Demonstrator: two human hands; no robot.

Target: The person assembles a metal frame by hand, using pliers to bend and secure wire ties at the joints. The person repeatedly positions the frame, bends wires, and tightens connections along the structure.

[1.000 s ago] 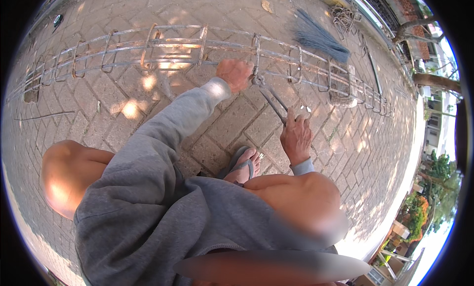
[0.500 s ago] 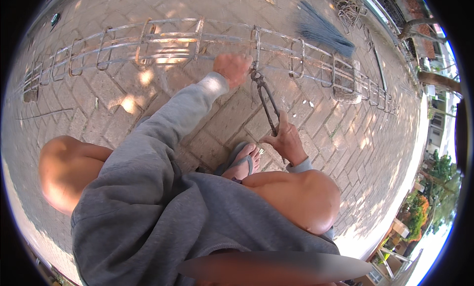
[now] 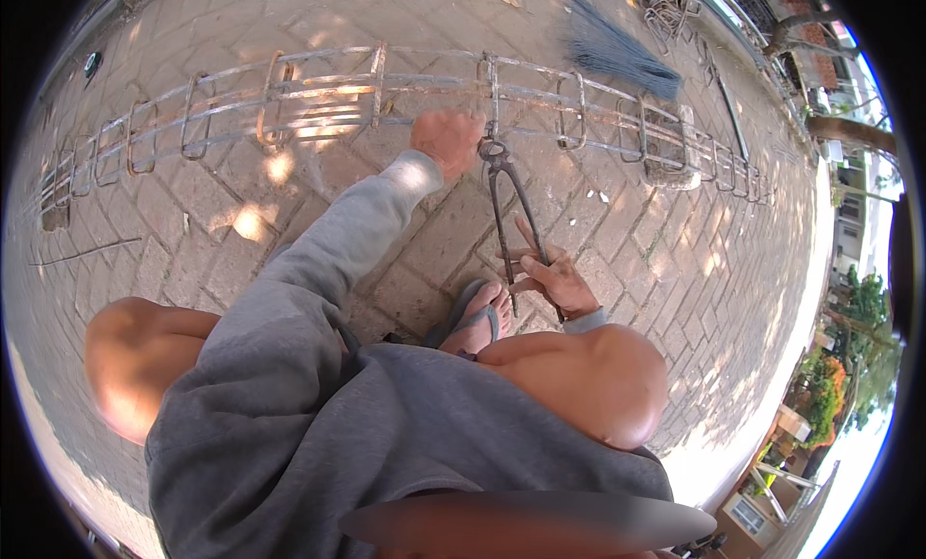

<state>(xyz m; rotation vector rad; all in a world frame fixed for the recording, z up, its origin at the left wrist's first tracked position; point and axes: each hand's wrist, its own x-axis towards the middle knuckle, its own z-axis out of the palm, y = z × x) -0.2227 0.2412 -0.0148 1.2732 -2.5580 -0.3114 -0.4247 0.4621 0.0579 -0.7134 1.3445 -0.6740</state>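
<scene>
My left hand (image 3: 449, 142) is closed at the near side of a long rebar cage (image 3: 378, 84), beside one of its upright stirrups. Whatever its fingers grip is hidden. A pair of dark long-handled pincers (image 3: 495, 154) has its jaws against the cage's near bar, just right of that hand. My right hand (image 3: 559, 281) holds the pincers by the handles, which are spread apart. Its fingers reach between and across them, with one finger stretched forward along the right handle.
The cage rests on a block (image 3: 680, 173) at the right, over brick paving. Beyond it lie a bundle of thin grey wires (image 3: 622, 53) and a pile of bent rods (image 3: 666, 17). A thin rod (image 3: 87, 253) lies at the left. My sandalled foot (image 3: 482, 318) is near the handles.
The pincers' handles have spread apart, and my right hand's fingers have opened out across them. My left hand stays at about the same spot on the cage.
</scene>
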